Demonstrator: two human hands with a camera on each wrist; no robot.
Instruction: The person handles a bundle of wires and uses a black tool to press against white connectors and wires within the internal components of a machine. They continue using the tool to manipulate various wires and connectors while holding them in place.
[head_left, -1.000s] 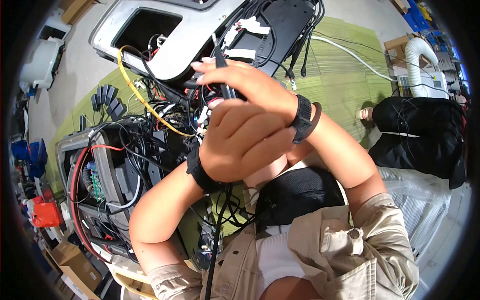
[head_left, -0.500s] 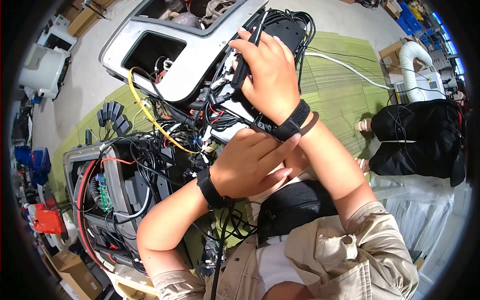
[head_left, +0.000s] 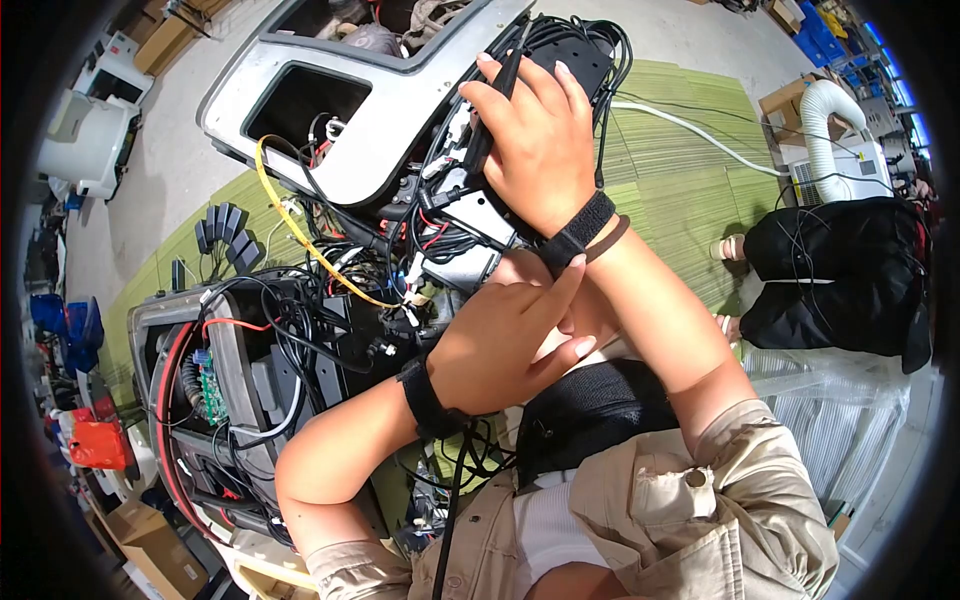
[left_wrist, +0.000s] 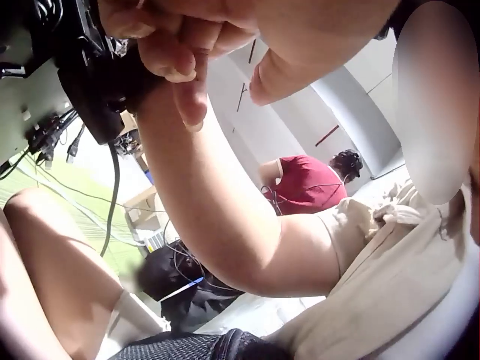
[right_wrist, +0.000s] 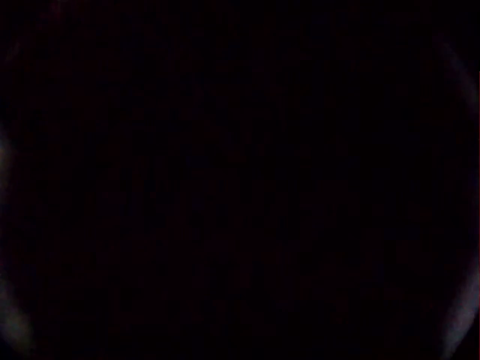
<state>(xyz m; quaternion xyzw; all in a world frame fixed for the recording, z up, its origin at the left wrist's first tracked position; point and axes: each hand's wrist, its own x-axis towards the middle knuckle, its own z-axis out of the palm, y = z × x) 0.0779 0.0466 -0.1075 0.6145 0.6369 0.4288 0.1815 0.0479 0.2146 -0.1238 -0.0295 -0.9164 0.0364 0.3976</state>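
In the head view my right hand (head_left: pixel 545 145) holds a slim black pen-shaped tool (head_left: pixel 478 150) with a thin tip, its shaft passing between the fingers. It lies over the black panel with coiled cables. My left hand (head_left: pixel 505 335) is at my right wrist, its straight index finger on the black wristband (head_left: pixel 572 240) and its thumb spread apart; the remaining fingers are mostly hidden there. In the left wrist view the left hand's fingers (left_wrist: pixel 193 105) lie against my right forearm beside the dark band. The right wrist view is almost entirely black.
A large white-and-grey machine shell (head_left: pixel 380 110) and an opened housing (head_left: pixel 165 310) with a circuit board stand on green matting. Black cables and a yellow cable (head_left: pixel 300 235) run between them. A black cloth (head_left: pixel 830 270) lies at right; another person (left_wrist: pixel 307 184) is behind.
My right hand with the tool has moved up and away from behind my left hand. The left hand has dropped slightly, its index finger now extended to the wristband. The head view has shifted.
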